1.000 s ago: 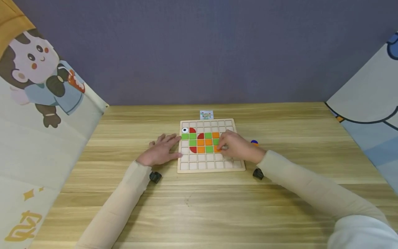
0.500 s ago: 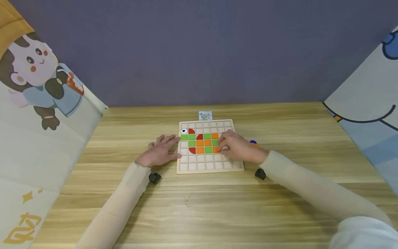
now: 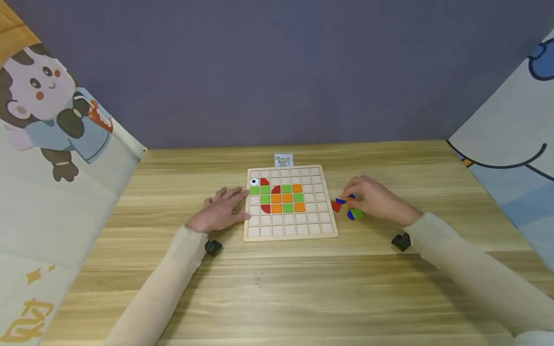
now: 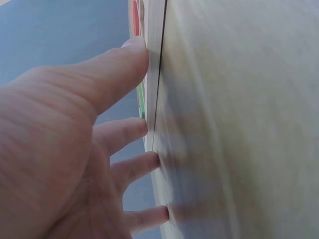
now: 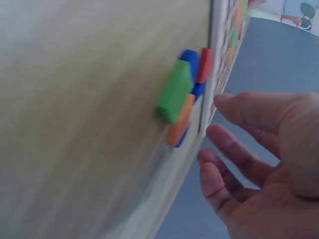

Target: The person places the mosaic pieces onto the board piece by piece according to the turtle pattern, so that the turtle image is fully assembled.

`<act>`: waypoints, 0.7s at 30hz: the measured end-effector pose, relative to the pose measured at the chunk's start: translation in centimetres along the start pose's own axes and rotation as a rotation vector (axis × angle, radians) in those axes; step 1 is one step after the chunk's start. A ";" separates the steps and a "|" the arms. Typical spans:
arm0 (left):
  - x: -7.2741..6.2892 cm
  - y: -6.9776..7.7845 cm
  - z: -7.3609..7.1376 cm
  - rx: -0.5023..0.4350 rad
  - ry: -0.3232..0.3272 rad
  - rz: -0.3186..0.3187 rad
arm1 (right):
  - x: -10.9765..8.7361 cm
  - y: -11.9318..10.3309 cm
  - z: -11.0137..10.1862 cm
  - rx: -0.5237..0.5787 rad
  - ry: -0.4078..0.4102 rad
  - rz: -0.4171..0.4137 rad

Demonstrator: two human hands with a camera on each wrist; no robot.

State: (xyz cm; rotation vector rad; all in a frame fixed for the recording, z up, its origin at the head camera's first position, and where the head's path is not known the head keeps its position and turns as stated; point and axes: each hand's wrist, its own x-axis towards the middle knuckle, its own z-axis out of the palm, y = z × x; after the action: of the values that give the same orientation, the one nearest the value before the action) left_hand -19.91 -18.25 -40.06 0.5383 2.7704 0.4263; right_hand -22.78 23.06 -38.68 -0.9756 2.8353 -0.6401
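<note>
A wooden grid board lies on the table with several flat tiles set in it: green tiles, orange tiles, red quarter-round tiles and a white eye tile. My left hand rests at the board's left edge, fingers spread; in the left wrist view the thumb and fingertips touch the rim. My right hand is over the loose tiles right of the board. In the right wrist view, its thumb and bent fingers stand apart, nothing between them.
Loose tiles lie close to the board's right edge: a red tile, a green tile, an orange tile and several blue ones. A small picture card lies behind the board. A dark partition rises at the table's far edge.
My right hand has left the orange tile at the board's lower right of the pattern and moved right to the loose tiles. The left hand has stayed at the board's edge.
</note>
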 end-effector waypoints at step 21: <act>0.0 -0.1 0.1 -0.010 -0.007 -0.001 | -1.4 1.1 0.8 0.027 0.028 0.063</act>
State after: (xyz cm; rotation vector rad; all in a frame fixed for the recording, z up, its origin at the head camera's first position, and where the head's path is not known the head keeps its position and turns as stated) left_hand -19.92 -18.32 -40.13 0.5344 2.7606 0.4365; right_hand -22.10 24.39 -39.98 -0.8763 2.8600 -0.6892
